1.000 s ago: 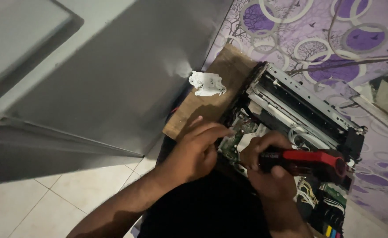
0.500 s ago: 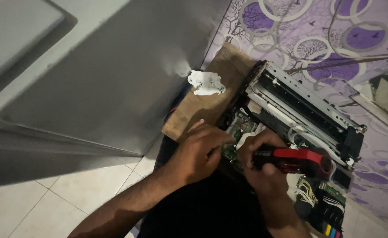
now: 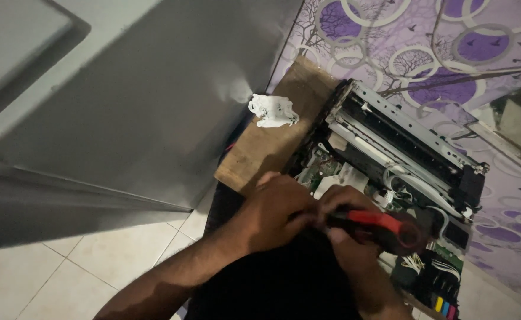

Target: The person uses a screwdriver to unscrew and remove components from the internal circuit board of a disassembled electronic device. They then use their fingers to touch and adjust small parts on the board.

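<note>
Hands are seen low in the middle of the head view, brought together over the near corner of an opened printer with its cover removed, a dark chassis with a grey metal frame (image 3: 402,133). The right hand (image 3: 346,222) is closed around a red-and-black-handled screwdriver (image 3: 385,228), whose handle lies across the palm and points to the right; its tip is hidden behind the hands. The left hand (image 3: 275,213) is curled beside it, the fingers bent and touching the front end of the tool, though what they pinch cannot be told. A green circuit board (image 3: 315,169) is exposed just above the left hand. The printer is set on a brown wooden board (image 3: 266,151), on which a crumpled white tissue (image 3: 272,111) lies near the far edge, apart from the hands. A purple patterned cloth with circles (image 3: 402,35) is spread beneath. A grey metal panel (image 3: 124,101) fills the left side, above a pale tiled floor (image 3: 47,272). Coloured ink tanks (image 3: 444,307) are visible at the bottom right.
</note>
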